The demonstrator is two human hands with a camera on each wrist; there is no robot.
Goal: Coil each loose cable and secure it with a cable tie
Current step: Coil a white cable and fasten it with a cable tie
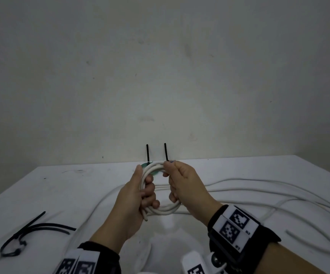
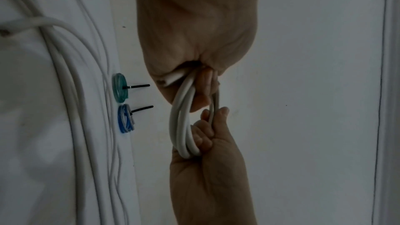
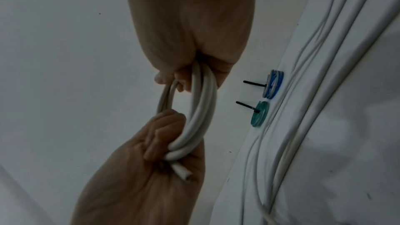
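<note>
A white cable coil (image 1: 161,211) of several loops is held upright above the table between both hands. My left hand (image 1: 147,193) grips its left side with fingers curled through the loop, and the cut cable end (image 1: 145,218) sticks out below the palm. My right hand (image 1: 177,180) grips the right side, pinching the top strands. In the left wrist view the left hand (image 2: 202,91) and right hand (image 2: 208,131) clasp the coil (image 2: 180,126). The right wrist view shows the right hand (image 3: 184,81), the left hand (image 3: 164,136) and the coil (image 3: 201,109).
Black cable ties (image 1: 31,230) lie at the table's front left. Long loose white cables (image 1: 259,187) sprawl over the right half. A green coil (image 2: 120,90) and a blue coil (image 2: 125,119), each with an upright black tie tail, sit at the back edge by the wall.
</note>
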